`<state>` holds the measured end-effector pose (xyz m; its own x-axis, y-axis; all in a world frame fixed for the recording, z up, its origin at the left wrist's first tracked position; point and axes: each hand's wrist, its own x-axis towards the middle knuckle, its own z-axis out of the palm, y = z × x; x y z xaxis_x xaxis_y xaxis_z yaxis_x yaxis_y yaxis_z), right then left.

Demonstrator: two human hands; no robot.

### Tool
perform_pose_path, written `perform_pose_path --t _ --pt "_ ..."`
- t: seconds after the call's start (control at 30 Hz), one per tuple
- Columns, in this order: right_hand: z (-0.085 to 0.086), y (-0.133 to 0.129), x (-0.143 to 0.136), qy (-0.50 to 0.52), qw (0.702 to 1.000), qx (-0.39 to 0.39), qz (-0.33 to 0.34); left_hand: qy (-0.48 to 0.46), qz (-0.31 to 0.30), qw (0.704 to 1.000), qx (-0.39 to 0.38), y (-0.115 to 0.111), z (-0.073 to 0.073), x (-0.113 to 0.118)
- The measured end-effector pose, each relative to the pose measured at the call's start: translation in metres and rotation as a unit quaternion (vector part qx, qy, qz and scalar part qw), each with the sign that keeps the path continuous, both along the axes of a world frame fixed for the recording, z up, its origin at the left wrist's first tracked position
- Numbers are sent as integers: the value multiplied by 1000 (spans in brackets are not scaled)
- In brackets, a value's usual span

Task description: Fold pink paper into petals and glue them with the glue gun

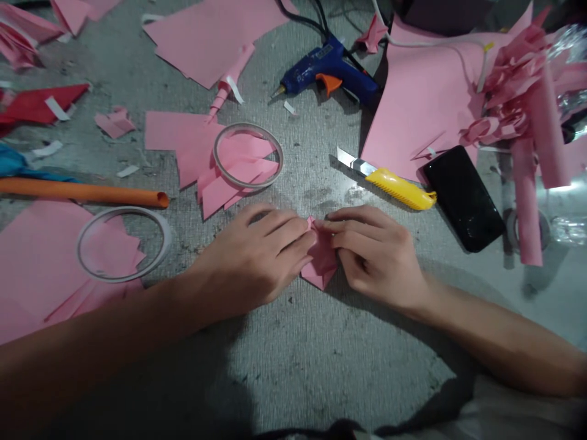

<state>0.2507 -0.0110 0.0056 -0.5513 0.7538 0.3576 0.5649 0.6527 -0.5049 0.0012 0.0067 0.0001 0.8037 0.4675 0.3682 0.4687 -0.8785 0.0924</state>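
Note:
A small folded piece of pink paper (321, 264) lies on the grey table between my hands, its pointed lower end towards me. My left hand (263, 253) grips its left side and upper tip with bent fingers. From the right, my right hand (378, 253) pinches its upper right edge, fingers curled. The paper's top part is mostly hidden by the fingertips. Just above my left hand, a roll of tape (217, 166) rests on cut pink pieces (188, 137). A yellow cutter (398, 188) with its blade out lies above my right hand.
A blue glue gun (312, 67) lies at the back, its cord running off the top. A black phone (465, 198) and rolled pink paper (527, 208) are at the right. At the left are an orange tube (87, 192), another tape roll (82, 260) and pink sheets (36, 256).

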Motion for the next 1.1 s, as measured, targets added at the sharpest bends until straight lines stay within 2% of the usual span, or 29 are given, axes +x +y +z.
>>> perform_pose_path --t 0.47,0.73,0.9,1.1 --pt "3 1 1 1 1000 25 0 12 -3 1000 4 0 0 -1" --pt "-1 0 1 -8 999 35 8 -12 -6 1000 -26 -1 0 -1" --pt "-2 1 1 -6 999 35 14 12 -10 1000 -6 0 0 -1" --pt "0 1 0 -13 1000 20 18 -1 -9 1000 -9 0 1 -2"
